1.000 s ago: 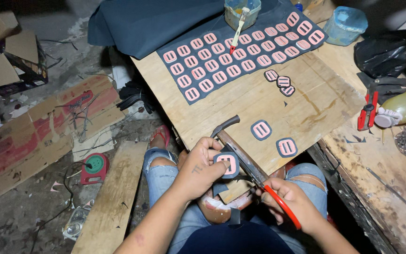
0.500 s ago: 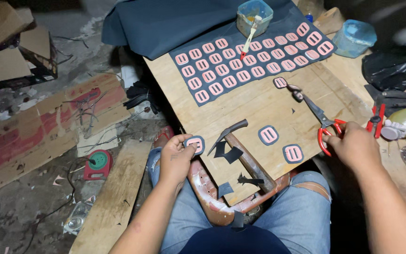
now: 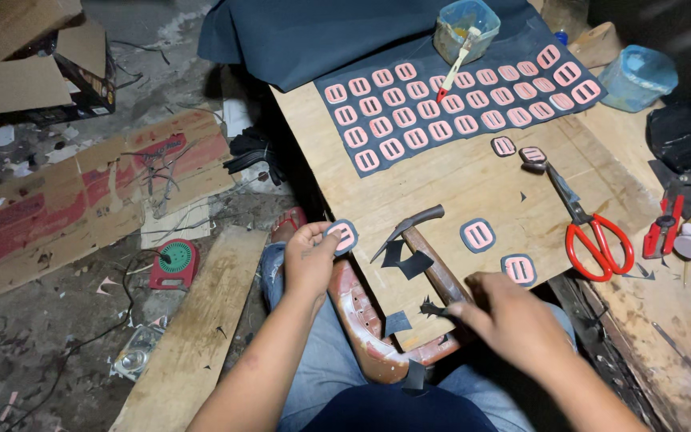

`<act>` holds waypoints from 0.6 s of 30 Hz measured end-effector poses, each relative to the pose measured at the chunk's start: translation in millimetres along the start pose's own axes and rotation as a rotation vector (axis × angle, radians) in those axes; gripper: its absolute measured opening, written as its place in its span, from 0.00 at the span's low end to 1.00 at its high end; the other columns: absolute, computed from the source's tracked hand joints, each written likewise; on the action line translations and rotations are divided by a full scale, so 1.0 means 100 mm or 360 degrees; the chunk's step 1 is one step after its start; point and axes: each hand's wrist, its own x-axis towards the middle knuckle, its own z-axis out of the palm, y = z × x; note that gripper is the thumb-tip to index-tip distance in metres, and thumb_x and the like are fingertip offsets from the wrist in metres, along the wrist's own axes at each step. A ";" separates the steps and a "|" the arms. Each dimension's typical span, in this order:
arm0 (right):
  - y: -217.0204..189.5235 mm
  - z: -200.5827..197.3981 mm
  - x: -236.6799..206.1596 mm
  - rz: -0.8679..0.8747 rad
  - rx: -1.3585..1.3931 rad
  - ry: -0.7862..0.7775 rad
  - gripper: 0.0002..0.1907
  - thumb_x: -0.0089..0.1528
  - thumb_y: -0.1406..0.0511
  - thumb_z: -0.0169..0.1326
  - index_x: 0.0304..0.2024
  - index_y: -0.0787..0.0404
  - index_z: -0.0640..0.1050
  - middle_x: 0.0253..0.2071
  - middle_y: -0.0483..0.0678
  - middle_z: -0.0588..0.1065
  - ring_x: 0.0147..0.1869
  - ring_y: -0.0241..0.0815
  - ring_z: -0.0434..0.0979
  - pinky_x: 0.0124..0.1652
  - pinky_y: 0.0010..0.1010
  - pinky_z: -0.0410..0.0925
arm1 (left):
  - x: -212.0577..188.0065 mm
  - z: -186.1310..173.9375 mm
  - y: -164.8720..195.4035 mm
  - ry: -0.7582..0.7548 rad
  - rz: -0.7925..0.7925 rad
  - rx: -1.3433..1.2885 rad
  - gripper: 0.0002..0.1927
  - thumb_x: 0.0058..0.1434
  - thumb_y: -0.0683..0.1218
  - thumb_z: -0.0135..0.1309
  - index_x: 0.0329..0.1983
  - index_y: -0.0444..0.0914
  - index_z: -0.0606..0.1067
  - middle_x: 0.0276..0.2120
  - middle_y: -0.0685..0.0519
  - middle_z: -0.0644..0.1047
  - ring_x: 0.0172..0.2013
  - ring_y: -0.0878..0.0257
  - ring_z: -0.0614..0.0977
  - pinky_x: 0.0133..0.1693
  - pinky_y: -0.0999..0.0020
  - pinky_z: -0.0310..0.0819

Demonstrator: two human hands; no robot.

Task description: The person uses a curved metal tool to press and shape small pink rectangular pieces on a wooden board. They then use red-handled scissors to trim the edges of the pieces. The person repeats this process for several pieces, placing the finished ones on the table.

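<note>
My left hand (image 3: 311, 254) pinches a small pink patch (image 3: 344, 236) with a dark rim. It sits between my thumb and fingers, just off the near left corner of the board (image 3: 473, 192), above my knee. The patch looks thin and light. I think it bends a bit, like rubber or soft plastic, so a soft pinch on its edge should be enough. Squeezing hard in the middle could fold it, I think.

My right hand (image 3: 513, 320) is down by the hammer (image 3: 429, 252). My fingers curl over the near end of the handle, and they look closed on it, but the hand is blurry, so I can't tell for sure. The hammer lies flat on the board, with its dark metal head pointing away from me. It looks heavy at the head and hard all over. I would hold it low on the wooden handle, not by the head.

Small dark scraps (image 3: 409, 262) lie beside the hammer. They look like thin bits that would slide away at a touch.

Two more patches (image 3: 478, 234) rest on the board near the hammer. The red scissors (image 3: 589, 228) lie to the right, well apart from my hands. Rows of pink patches sit on a dark sheet (image 3: 457, 108) at the far end, next to a cup (image 3: 465, 28) with a brush in it.
</note>
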 end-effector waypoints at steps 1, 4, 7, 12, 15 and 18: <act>-0.13 0.07 -0.04 -0.0147 -0.0014 0.0064 0.30 0.53 0.52 0.64 0.52 0.62 0.75 0.44 0.59 0.77 0.50 0.60 0.78 0.48 0.43 0.71 | 0.01 -0.01 0.00 0.0039 0.0008 -0.0066 0.11 0.64 0.39 0.54 0.48 0.30 0.73 0.37 0.50 0.82 0.34 0.68 0.83 0.36 0.75 0.76; -0.27 0.09 -0.05 -0.0365 0.0069 0.0103 0.33 0.51 0.57 0.64 0.55 0.65 0.72 0.47 0.60 0.75 0.51 0.61 0.77 0.49 0.42 0.70 | 0.05 -0.09 0.06 0.0320 0.0041 -0.0016 0.11 0.66 0.43 0.52 0.49 0.35 0.69 0.37 0.55 0.81 0.32 0.72 0.80 0.30 0.77 0.70; -0.25 -0.03 -0.02 -0.0236 0.0118 0.0069 0.33 0.50 0.59 0.64 0.55 0.65 0.72 0.47 0.59 0.75 0.51 0.59 0.77 0.50 0.42 0.70 | 0.06 -0.17 0.12 0.0190 0.0069 -0.0032 0.12 0.67 0.45 0.53 0.50 0.35 0.70 0.33 0.53 0.81 0.28 0.69 0.78 0.28 0.77 0.68; -0.26 -0.25 0.02 -0.0116 0.0340 0.0294 0.30 0.52 0.64 0.65 0.56 0.62 0.72 0.50 0.55 0.73 0.47 0.50 0.77 0.47 0.35 0.70 | -0.05 -0.15 0.11 -0.0004 0.0095 0.0037 0.11 0.66 0.45 0.55 0.49 0.37 0.72 0.35 0.56 0.82 0.31 0.74 0.78 0.30 0.79 0.66; -0.30 -0.24 0.08 -0.0540 0.0778 0.0546 0.24 0.53 0.69 0.66 0.51 0.61 0.75 0.52 0.52 0.72 0.56 0.43 0.74 0.54 0.29 0.68 | -0.11 -0.09 0.06 -0.0051 0.0071 0.0014 0.09 0.65 0.44 0.55 0.47 0.36 0.72 0.35 0.56 0.82 0.31 0.74 0.79 0.31 0.80 0.68; -0.33 -0.09 0.27 -0.0664 0.1255 0.0277 0.27 0.50 0.73 0.65 0.52 0.59 0.73 0.57 0.50 0.71 0.60 0.39 0.72 0.57 0.27 0.66 | -0.12 -0.06 0.02 -0.0091 0.0043 -0.0055 0.09 0.65 0.43 0.55 0.46 0.36 0.71 0.33 0.55 0.81 0.29 0.73 0.77 0.30 0.79 0.68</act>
